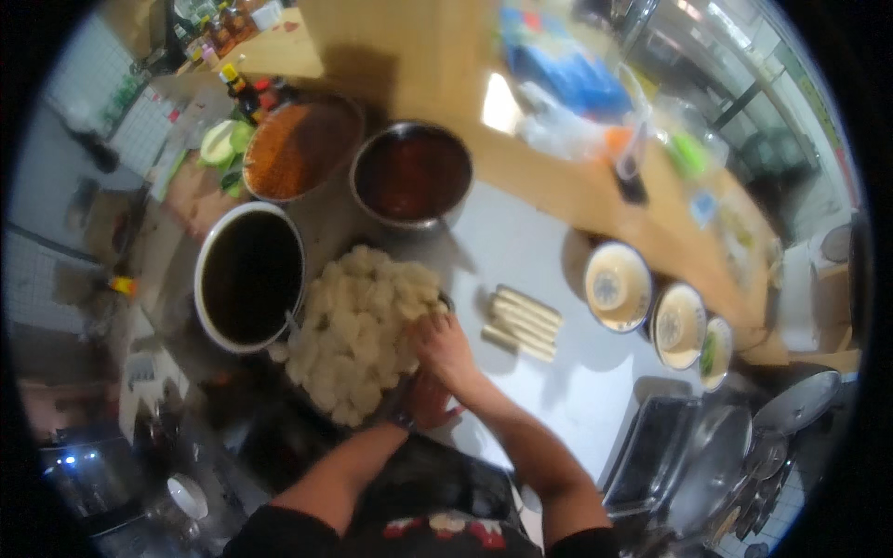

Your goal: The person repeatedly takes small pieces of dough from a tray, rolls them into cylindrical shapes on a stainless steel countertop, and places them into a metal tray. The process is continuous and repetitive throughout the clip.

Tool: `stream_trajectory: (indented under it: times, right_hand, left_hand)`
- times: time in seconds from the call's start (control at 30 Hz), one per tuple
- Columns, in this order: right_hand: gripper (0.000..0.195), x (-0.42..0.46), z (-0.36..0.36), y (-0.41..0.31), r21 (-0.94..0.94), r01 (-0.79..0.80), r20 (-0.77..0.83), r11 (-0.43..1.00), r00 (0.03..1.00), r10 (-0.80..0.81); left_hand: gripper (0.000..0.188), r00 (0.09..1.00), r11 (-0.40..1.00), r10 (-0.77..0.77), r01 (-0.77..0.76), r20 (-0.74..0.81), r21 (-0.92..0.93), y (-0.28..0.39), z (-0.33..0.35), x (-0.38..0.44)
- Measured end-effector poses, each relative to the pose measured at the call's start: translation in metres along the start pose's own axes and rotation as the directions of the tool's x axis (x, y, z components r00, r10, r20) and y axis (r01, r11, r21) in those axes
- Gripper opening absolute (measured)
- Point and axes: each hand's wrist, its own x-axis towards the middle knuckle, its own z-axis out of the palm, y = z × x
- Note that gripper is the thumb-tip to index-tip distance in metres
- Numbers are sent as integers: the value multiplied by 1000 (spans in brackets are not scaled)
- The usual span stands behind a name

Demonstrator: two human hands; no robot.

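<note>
A large heap of pale, flat food slices (356, 328) lies in front of me. The dark rim of its container shows only in parts. My right hand (439, 345) is at the heap's right edge, its fingers bent against the slices. Whether they grip any is hidden. My left hand (427, 403) is lower, partly beneath the right wrist, by the heap's lower right side. Its thumb points away to the right, and its other fingers are mostly covered. To the right, several pale sticks (524, 322) lie side by side on the white tabletop (593, 411).
Behind the heap stand a pot of dark liquid (251, 279), a bowl of orange-red sauce (300, 150) and a metal pot of dark red liquid (411, 174). Patterned bowls (619, 286) line the right. A black tray (652, 453) lies nearer. Bottles (241, 91) stand back left.
</note>
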Motion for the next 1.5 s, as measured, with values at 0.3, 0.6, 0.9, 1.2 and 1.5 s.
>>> stream_trajectory:
  times: [0.3, 0.6, 0.9, 1.2, 1.5]
  right_hand:
    - [34, -242, 3, 3, 275, -505, 159, 818, 863, 480]
    - [99, -143, 22, 55, -81, -547, -88, 833, 837, 541]
    - [100, -165, 19, 27, -49, -351, 151, 935, 923, 354]
    - [79, -266, 118, -26, -357, -190, 250, 915, 924, 289]
    - [70, -244, 131, -18, -635, -411, 0, 654, 847, 532]
  left_hand:
    - [85, 992, 981, 72, -53, -99, 187, 14, -12, 9]
    - [83, 989, 993, 79, -68, -126, 95, 2, -16, 5]
    - [78, 990, 988, 81, -65, -113, 139, 8, -16, 0]
    - [93, 971, 986, 165, -160, 173, -46, 66, 42, -34]
    - [108, 912, 925, 329, -364, 243, 113, 44, 18, -5]
